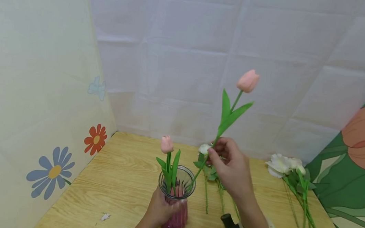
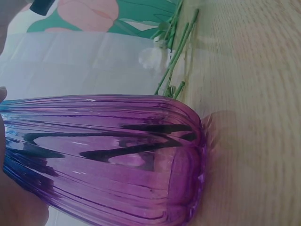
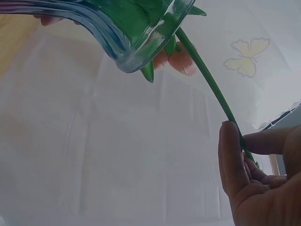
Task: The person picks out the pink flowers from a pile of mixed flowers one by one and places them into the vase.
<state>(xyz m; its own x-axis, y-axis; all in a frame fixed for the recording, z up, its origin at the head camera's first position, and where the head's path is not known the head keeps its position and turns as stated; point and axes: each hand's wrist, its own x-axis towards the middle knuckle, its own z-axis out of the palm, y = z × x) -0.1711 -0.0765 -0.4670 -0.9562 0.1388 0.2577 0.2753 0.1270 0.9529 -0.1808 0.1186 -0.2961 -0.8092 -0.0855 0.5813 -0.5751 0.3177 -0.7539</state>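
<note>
My left hand grips a ribbed glass vase, purple toward its base and bluish toward the clear rim. It stands on the wooden table, as its base shows in the left wrist view. One pink tulip with green leaves is inside the vase. Between thumb and fingertips, my right hand pinches the green stem of a second pink tulip. That tulip leans up to the right, its lower stem end inside the vase mouth. Its bloom is out of the right wrist view.
White flowers with long stems lie behind and below my right hand. More white flowers lie at the table's right side. A small white scrap is on the table at front left. Pale cloth hangs behind.
</note>
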